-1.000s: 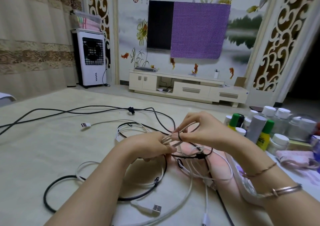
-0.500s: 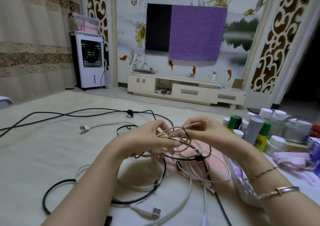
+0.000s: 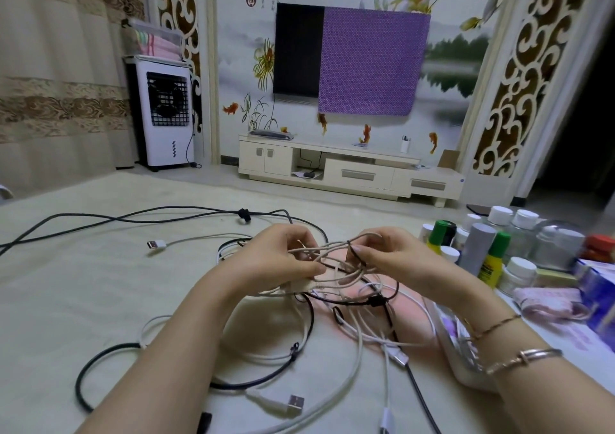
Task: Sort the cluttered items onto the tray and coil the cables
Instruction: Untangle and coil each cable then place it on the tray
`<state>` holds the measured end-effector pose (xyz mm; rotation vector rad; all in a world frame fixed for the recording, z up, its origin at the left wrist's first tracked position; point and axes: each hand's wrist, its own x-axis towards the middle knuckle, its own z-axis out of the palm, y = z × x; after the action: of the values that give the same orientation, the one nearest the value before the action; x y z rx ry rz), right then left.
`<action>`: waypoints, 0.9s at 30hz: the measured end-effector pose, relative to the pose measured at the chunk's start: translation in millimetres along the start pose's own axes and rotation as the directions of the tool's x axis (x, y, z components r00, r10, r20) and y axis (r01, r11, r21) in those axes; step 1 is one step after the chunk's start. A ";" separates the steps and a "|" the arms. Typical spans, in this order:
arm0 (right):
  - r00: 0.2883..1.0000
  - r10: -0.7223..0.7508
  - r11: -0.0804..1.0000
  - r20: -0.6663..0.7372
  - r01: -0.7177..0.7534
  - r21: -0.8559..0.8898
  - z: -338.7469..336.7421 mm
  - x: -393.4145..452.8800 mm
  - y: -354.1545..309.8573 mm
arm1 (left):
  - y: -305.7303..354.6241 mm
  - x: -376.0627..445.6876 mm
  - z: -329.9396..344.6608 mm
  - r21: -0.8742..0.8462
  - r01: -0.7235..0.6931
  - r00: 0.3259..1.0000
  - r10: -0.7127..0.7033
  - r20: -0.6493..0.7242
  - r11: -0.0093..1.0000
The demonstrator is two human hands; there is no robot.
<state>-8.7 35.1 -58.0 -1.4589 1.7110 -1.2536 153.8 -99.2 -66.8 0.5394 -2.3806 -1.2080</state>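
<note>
At mid-frame I see my left hand (image 3: 276, 260) and right hand (image 3: 389, 257) both pinching loops of the beige cable (image 3: 332, 250) above tangled cords.

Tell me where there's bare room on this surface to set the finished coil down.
Bare surface lies on the left, between the long black cable at the back and the black loop near the left forearm. Crowded: the cable tangle below both hands, and the bottles on the right.
</note>
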 end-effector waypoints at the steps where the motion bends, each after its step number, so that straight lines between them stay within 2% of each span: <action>1: 0.999 0.043 0.999 0.030 -0.043 -0.015 -4.0 -1.6 -0.4 | 1.3 0.2 1.5 -0.027 0.011 1.000 -0.011 0.003 1.000; 4: 0.985 0.126 0.991 0.116 -0.119 -0.065 -17.3 -5.3 -10.7 | 4.2 2.2 10.3 -0.108 0.011 0.999 -0.015 -0.032 0.994; 5: 0.984 0.138 0.988 0.112 -0.129 -0.084 -22.7 -7.6 -15.7 | 6.6 3.3 15.8 -0.065 -0.021 0.996 0.015 -0.087 0.998; 7: 0.987 0.159 0.987 0.028 -0.157 -0.041 -33.4 -13.7 -25.9 | 15.1 7.2 26.9 0.184 -0.082 0.955 0.130 -0.265 0.980; 8: 0.984 0.174 0.985 -0.042 -0.173 0.016 -37.3 -17.2 -29.3 | 21.9 7.0 32.4 0.255 -0.108 0.918 0.195 -0.346 0.961; 9: 0.973 0.198 0.978 -0.120 -0.189 0.084 -42.4 -22.9 -32.6 | 34.3 5.8 37.9 0.255 -0.138 0.890 0.233 -0.391 0.957; 11: 0.934 0.270 0.953 -0.233 -0.225 0.202 -47.3 -34.8 -36.0 | 53.9 3.6 49.0 0.208 -0.171 0.891 0.241 -0.384 0.963; 15: 0.851 0.393 0.897 -0.347 -0.273 0.347 -50.4 -67.9 -39.1 | 85.6 -2.7 79.8 0.175 -0.163 0.911 0.217 -0.352 0.971; 18: 0.785 0.453 0.867 -0.423 -0.277 0.415 -48.1 -90.1 -40.9 | 105.7 -11.1 107.3 0.150 -0.145 0.899 0.193 -0.393 0.978; 25: 0.733 0.480 0.833 -0.482 -0.209 0.511 -62.1 -149.3 -49.3 | 151.8 -32.5 158.7 0.022 -0.176 0.860 0.164 -0.483 0.984; 27: 0.733 0.489 0.829 -0.473 -0.221 0.513 -61.1 -149.8 -48.8 | 151.4 -31.7 163.1 0.051 -0.194 0.820 0.190 -0.539 0.980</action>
<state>-2.8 197.6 -12.0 -0.4395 1.8067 -1.8206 72.2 108.0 -35.8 0.5373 -1.8883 -0.8305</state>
